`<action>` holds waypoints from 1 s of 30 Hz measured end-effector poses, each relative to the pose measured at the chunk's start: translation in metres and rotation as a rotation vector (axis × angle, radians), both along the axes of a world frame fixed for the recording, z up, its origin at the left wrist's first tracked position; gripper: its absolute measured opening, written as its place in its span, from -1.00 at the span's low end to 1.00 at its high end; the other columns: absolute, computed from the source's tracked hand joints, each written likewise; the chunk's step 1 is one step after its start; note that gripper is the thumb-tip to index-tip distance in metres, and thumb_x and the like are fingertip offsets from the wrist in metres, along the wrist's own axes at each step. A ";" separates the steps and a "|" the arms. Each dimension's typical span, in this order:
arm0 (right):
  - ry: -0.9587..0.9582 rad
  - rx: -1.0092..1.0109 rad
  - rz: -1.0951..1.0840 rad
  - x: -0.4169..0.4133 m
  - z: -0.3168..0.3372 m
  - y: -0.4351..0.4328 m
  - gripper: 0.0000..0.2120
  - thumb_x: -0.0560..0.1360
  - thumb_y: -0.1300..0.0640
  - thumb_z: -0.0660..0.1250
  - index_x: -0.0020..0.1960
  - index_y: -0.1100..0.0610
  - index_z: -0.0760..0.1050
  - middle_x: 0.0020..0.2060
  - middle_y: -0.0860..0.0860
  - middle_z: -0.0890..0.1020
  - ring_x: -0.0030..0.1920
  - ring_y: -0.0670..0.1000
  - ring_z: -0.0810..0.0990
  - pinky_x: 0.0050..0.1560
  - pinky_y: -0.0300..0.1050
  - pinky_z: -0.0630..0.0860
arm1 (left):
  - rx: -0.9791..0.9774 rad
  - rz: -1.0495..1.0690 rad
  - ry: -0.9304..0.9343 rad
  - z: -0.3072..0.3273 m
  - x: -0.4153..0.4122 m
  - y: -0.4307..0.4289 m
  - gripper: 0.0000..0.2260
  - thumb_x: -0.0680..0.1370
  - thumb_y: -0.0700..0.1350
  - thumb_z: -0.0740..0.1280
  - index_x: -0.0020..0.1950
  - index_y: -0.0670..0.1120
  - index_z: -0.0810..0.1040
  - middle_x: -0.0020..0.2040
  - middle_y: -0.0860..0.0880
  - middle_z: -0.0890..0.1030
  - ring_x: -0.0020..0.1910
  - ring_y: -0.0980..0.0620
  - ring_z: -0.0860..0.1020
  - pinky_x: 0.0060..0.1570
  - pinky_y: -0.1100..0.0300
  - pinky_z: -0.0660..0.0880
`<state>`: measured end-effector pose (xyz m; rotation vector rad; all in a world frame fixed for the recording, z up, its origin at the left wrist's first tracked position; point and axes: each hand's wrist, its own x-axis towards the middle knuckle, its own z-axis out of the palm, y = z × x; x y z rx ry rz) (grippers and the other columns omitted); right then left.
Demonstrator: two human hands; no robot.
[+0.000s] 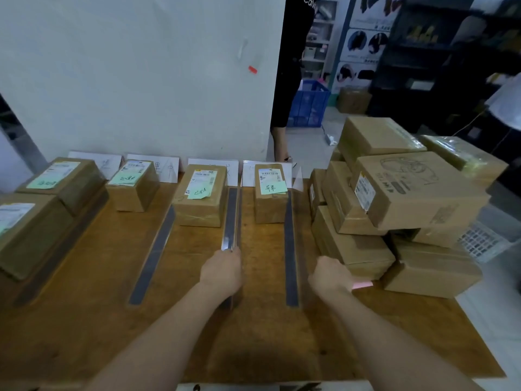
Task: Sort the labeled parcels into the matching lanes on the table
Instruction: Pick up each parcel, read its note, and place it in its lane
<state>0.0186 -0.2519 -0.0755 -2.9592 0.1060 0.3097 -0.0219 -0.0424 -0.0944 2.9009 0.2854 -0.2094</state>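
Brown parcels with white labels and green notes sit in the lanes of the wooden table [84, 320]: two at far left [60, 179] [25, 232], one in the second lane [132, 186], one in the third [200, 196], one in the fourth [270, 193]. Unsorted parcels are piled at the right [394, 198]. My left hand [221, 270] is closed over the near end of the clear lane divider [231, 218]. My right hand [329, 275] is curled against the pile's lowest parcel [355, 249], and a pink slip [362, 285] sticks out from its fingers.
White lane signs [158, 166] stand along the back edge against a white wall. Two more dividers [153, 255] [290, 244] mark lanes. A person in black [293, 80] stands behind, near a blue crate [310, 105]. A white basket [485, 241] sits right of the pile.
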 end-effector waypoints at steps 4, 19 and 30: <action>0.007 -0.033 -0.047 0.001 0.001 -0.004 -0.93 0.58 0.17 0.30 0.01 0.12 0.55 -0.15 0.01 0.61 -0.11 0.02 0.61 -0.18 -0.15 0.49 | 0.004 -0.015 0.009 -0.005 0.002 0.002 -0.75 0.59 -0.09 0.26 0.27 -0.05 0.43 0.05 -0.06 0.55 0.01 -0.03 0.54 -0.02 0.04 0.59; -0.010 -0.187 -0.012 -0.004 0.008 -0.011 -0.80 0.61 0.25 0.21 0.17 0.12 0.54 0.06 0.06 0.63 0.09 0.07 0.62 -0.13 -0.08 0.35 | -0.024 -0.048 -0.019 -0.006 0.005 0.009 -0.75 0.59 -0.07 0.25 0.27 -0.04 0.43 0.10 -0.03 0.54 0.08 -0.01 0.51 -0.02 0.11 0.52; 0.007 -0.287 0.015 -0.005 0.013 -0.011 -0.74 0.62 0.28 0.18 0.25 0.12 0.50 0.14 0.07 0.61 0.16 0.09 0.59 0.15 0.05 0.50 | -0.055 -0.052 -0.025 -0.005 0.004 0.010 -0.74 0.59 -0.04 0.27 0.27 -0.03 0.44 0.08 -0.02 0.54 0.05 0.02 0.52 0.00 0.11 0.55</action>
